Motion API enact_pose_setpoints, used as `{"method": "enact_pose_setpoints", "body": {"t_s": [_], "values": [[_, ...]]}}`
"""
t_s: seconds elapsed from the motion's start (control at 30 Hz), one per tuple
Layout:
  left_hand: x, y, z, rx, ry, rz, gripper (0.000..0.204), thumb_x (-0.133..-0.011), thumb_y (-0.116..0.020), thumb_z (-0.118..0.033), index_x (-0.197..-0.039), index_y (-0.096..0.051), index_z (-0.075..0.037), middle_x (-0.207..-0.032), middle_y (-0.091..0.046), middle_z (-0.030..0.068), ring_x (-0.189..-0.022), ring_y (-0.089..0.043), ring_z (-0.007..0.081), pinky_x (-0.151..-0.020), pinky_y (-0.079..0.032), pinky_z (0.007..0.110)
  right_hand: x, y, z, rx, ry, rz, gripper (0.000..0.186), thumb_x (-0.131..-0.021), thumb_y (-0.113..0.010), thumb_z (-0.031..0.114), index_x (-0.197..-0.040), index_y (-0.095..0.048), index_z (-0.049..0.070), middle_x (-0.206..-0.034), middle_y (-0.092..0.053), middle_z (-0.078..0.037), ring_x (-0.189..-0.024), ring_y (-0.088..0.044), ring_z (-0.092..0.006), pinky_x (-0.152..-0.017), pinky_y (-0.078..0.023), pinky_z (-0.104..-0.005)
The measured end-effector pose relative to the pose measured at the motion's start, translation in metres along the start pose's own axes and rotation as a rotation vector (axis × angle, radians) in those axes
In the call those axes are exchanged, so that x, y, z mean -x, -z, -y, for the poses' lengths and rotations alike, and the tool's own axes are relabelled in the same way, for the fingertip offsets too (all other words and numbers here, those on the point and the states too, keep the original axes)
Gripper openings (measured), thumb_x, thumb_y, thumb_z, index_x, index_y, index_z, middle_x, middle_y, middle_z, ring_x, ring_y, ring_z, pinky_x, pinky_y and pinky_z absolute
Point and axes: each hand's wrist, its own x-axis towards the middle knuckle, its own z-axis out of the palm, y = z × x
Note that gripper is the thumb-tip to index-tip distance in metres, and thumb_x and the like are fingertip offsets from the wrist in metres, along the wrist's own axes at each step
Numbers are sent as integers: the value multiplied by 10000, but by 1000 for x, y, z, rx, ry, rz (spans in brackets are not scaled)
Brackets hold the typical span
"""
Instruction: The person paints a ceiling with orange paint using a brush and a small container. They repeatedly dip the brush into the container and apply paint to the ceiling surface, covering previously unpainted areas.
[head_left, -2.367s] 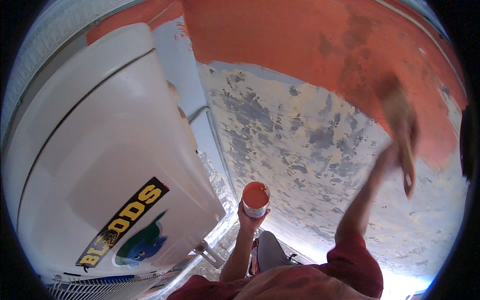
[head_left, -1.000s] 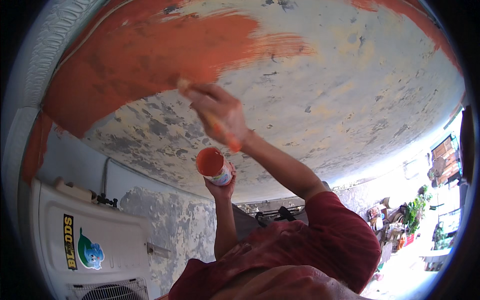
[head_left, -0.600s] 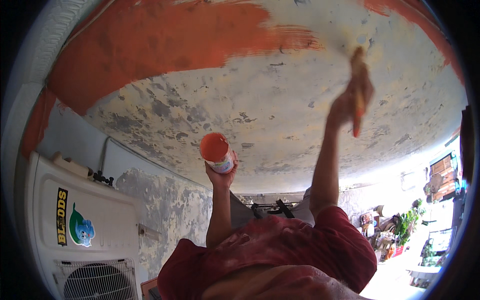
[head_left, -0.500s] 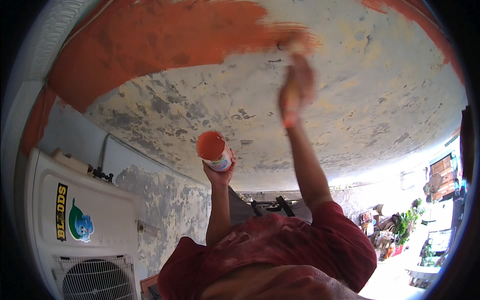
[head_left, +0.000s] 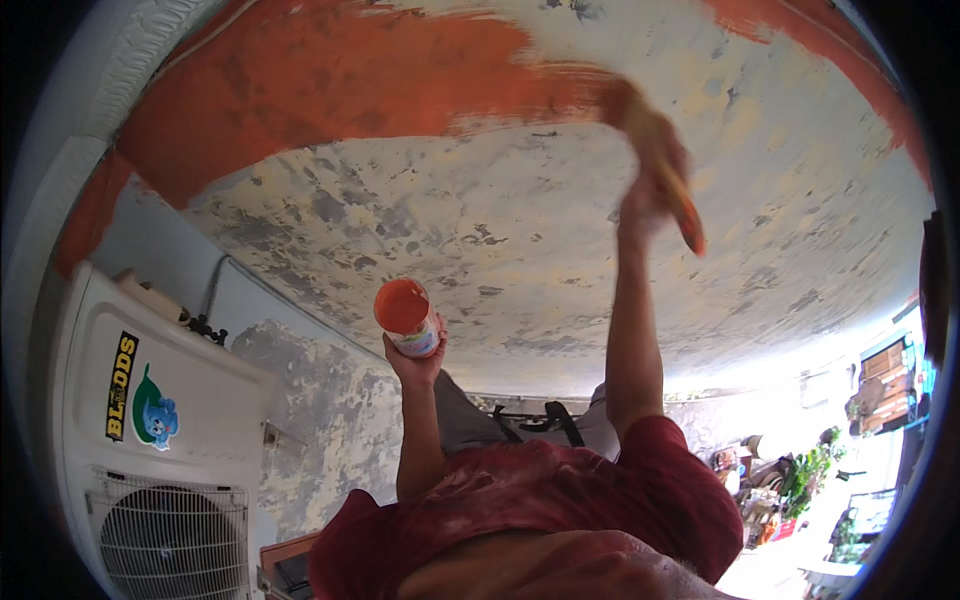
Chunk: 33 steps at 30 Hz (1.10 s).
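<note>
Two bare hands worked apart, the right hand (head_left: 652,190) closed around a brush (head_left: 683,215), the left hand (head_left: 416,368) cupped around a paint can (head_left: 420,338). The right forearm reached up toward twelve o'clock; the brush's blurred head lay at eleven o'clock from its hand, by the streaked end of the orange coat (head_left: 400,80), contact uncertain, and its handle slanted toward five. The left forearm rose steeply too, the can at twelve o'clock from its palm, mouth upward and orange inside. Between the hands spread patchy grey-and-cream surface (head_left: 490,200). Farther out, from the left hand, a white outdoor air-conditioning unit (head_left: 215,400) filled eight to nine o'clock, a thin pipe (head_left: 211,285) above it. From the right hand, another orange band (head_left: 820,50) ran at two, green plants (head_left: 808,475) at five.
</note>
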Motion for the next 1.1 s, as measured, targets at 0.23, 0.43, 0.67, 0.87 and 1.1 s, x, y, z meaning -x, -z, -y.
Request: {"method": "enact_pose_setpoints", "body": {"t_s": [0.23, 0.43, 0.67, 0.87, 1.1], "values": [[-17, -31, 54, -24, 122, 91, 653, -890, -483, -592, -1369, -467, -148, -1234, -557, 109, -1052, -553, 333, -726, -507, 423, -31, 64, 82, -132, -464, 17, 321, -960, -611, 171, -1222, -592, -14, -1120, -637, -120, -1040, -602, -176, -901, -494, -304], [-35, -46, 94, -22, 304, 302, 563, -914, -449, -575, -1343, -503, -214, -1291, -567, 59, -1077, -586, 289, -753, -505, 485, -29, 54, 113, -202, -735, 574, 281, -928, -626, 132, -1168, -597, -11, -949, -655, -53, -884, -587, -84, -759, -472, -226], [-4, -84, 103, -85, 345, 228, 542, -939, -429, -564, -1328, -513, -195, -1278, -577, 76, -1073, -596, 281, -735, -519, 507, -30, 8, 132, -22, -608, 928, 182, -891, -678, 112, -1033, -633, 9, -886, -629, 11, -788, -552, -32, -650, -412, -199], [8, -74, 111, -69, 374, 181, 611, -934, -383, -588, -1378, -472, -177, -1292, -553, 127, -1088, -586, 329, -748, -510, 478, -7, -2, 139, 50, -539, 1248, 166, -884, -701, 121, -996, -642, 13, -848, -639, 6, -784, -591, -53, -662, -473, -224], [17, -75, 112, -94, 383, 120, 622, -932, -379, -594, -1392, -462, -183, -1316, -545, 128, -1138, -571, 330, -766, -504, 494, 25, 3, 127, 127, -443, 1328, 178, -863, -726, 154, -978, -656, 39, -814, -674, -49, -740, -644, -102, -632, -512, -270]]}}
